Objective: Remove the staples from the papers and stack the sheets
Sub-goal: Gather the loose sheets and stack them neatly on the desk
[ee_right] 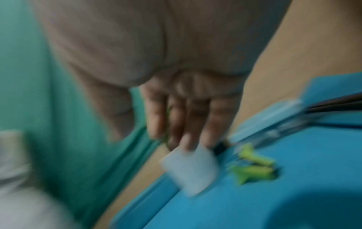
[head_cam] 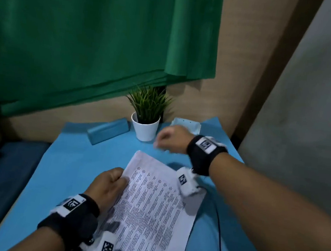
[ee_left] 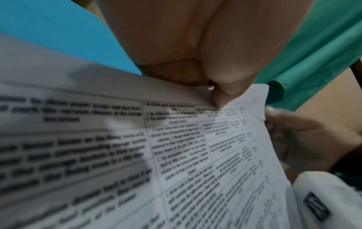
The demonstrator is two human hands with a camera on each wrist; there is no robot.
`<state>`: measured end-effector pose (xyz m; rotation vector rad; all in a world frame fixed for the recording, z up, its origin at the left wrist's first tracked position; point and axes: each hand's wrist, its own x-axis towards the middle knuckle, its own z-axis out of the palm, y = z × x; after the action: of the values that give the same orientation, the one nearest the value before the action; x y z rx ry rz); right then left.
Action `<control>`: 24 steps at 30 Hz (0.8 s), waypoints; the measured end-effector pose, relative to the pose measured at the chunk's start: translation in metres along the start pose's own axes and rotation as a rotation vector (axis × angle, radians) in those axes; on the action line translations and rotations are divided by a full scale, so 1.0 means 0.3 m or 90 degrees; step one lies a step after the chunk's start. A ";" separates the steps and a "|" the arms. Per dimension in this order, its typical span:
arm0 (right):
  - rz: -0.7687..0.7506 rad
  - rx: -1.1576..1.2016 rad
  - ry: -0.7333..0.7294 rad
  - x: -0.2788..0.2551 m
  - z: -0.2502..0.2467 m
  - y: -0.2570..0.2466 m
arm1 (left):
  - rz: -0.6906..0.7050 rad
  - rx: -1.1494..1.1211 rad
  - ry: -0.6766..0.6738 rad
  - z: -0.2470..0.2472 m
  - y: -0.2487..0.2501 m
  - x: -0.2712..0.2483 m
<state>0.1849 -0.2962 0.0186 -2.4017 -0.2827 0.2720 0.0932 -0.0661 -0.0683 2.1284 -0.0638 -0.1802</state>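
Note:
A set of printed papers [head_cam: 153, 205] lies tilted on the blue table [head_cam: 65, 166]. My left hand [head_cam: 123, 179] grips its left edge near the top corner. In the left wrist view the thumb [ee_left: 221, 96] pinches the papers [ee_left: 176, 155] against the curled fingers. My right hand [head_cam: 159, 143] hovers beyond the papers beside the plant pot, blurred. Its fingers [ee_right: 186, 124] look stretched out and hold nothing. A small green tool [ee_right: 252, 164], too blurred to identify, lies on the table just past those fingertips. No staple shows in any view.
A white pot [head_cam: 144, 131] with a green plant stands at the back of the table. Left of it lies a blue box [head_cam: 107, 131], and right of it a pale tray [head_cam: 186, 125]. A black cable [head_cam: 220, 242] runs along the right side. A green curtain [head_cam: 88, 37] hangs behind.

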 end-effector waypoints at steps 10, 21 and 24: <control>0.429 -0.284 0.061 0.084 -0.043 0.438 | -0.022 -0.090 0.018 -0.005 0.025 0.009; 0.230 0.671 0.288 -0.102 -0.171 0.179 | -0.002 -0.093 0.045 -0.030 0.063 -0.028; 0.094 0.691 0.368 -0.141 -0.219 0.060 | -0.009 -0.074 0.071 -0.044 0.093 -0.047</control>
<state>0.1646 -0.3618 0.0601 -1.3273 0.2652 -0.1854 0.0819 -0.0683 -0.0363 2.0188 0.0261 -0.0709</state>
